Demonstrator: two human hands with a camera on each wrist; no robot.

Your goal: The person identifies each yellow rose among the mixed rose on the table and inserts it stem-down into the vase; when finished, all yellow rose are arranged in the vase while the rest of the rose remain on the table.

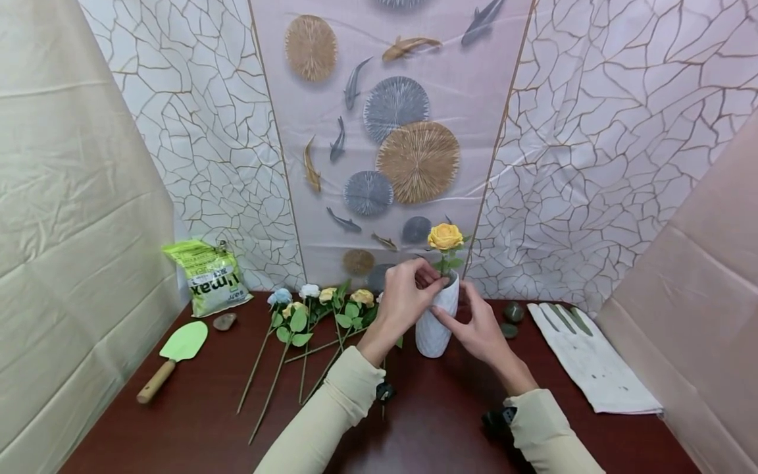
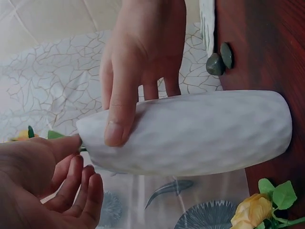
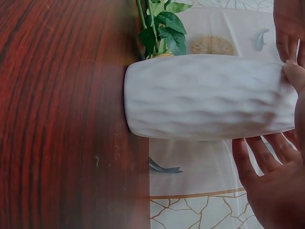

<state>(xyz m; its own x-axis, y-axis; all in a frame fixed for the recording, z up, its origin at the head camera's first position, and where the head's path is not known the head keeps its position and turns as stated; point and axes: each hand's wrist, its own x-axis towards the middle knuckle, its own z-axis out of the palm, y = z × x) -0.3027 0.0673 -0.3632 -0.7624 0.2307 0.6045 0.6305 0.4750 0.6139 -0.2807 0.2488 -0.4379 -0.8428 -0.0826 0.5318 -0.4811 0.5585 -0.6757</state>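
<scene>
A white dimpled vase (image 1: 433,332) stands upright on the dark red table, with a yellow rose (image 1: 445,237) rising from its mouth. At the rim, my left hand (image 1: 407,296) pinches the rose's green stem between thumb and fingers; the left wrist view shows this hand (image 2: 52,181) close against the opening. My right hand (image 1: 478,329) holds the vase's upper right side, thumb on the front and fingers behind. In the right wrist view the vase (image 3: 205,98) lies between the thumb and fingers of that hand (image 3: 276,186). The stem's lower end is hidden inside the vase.
Several artificial roses (image 1: 299,319) in blue, white and yellow lie left of the vase. Farther left are a green trowel (image 1: 183,342), a stone (image 1: 225,321) and a green-white bag (image 1: 213,280). Dark stones (image 1: 513,313) and white gloves (image 1: 598,362) lie to the right.
</scene>
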